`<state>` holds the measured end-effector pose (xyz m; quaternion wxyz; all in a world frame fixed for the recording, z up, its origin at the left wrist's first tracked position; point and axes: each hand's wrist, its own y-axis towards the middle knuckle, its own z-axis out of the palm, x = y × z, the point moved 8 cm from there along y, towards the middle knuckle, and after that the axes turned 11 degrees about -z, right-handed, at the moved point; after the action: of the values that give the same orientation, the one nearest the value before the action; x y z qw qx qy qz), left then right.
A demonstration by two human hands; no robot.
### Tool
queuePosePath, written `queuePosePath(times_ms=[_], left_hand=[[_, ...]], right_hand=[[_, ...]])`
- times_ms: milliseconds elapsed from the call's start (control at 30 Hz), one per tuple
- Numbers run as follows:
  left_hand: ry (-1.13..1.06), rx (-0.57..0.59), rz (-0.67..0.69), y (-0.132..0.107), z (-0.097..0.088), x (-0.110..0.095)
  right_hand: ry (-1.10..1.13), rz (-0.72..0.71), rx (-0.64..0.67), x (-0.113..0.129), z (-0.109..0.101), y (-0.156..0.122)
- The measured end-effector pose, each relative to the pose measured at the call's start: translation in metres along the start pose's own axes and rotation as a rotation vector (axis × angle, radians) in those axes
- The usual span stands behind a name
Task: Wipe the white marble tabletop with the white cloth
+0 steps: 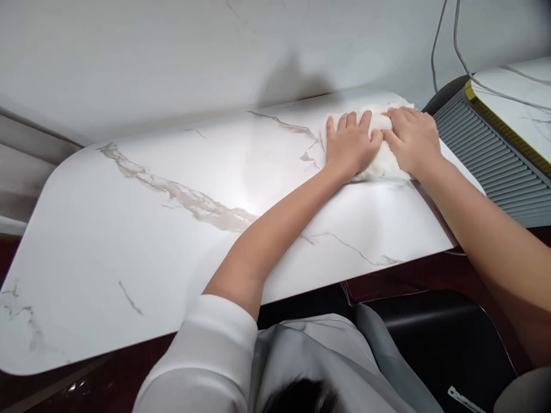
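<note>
A white, fluffy cloth [382,165] lies bunched on the right end of the white marble-patterned table [172,252]. My left hand [350,143] rests flat on the cloth's left part, its fingers stretched out and spread. On the right part, my right hand [414,137] is curled over the cloth, gripping a raised fold near the far edge. The two thumbs are close together above the middle of the cloth. Both hands hide much of it, and the right fingertips are only partly visible.
A pale wall [172,63] runs along the table's far side. To the right stand a grey ribbed panel [491,155] and another marble-patterned top [516,97], with cables [462,51] hanging above. A black chair seat [439,338] is below the near edge.
</note>
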<state>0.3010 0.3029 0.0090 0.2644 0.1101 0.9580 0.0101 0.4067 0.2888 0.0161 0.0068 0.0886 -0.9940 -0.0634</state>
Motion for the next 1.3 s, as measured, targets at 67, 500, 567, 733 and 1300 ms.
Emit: queuePosePath(times_ms=[67,500,567,733,1300], left_hand=[[0.020,0.016,0.033,-0.024,-0.004,0.001],[0.102,0.061,0.129,-0.174,-0.040,0.029],[0.095,0.085,0.124,-0.187,-0.045,0.036],[0.050,0.167,0.060,-0.194,-0.054,0.050],[0.024,-0.015,-0.060,-0.026,-0.054,0.093]], right_hand=[[0.025,0.021,-0.039,0.015,-0.007,-0.025],[0.049,-0.069,-0.178,0.111,-0.023,-0.154],[0.038,-0.074,-0.158,0.123,-0.023,-0.161],[0.011,-0.135,-0.130,0.140,-0.023,-0.159],[0.064,-0.164,-0.168,0.101,0.006,0.027]])
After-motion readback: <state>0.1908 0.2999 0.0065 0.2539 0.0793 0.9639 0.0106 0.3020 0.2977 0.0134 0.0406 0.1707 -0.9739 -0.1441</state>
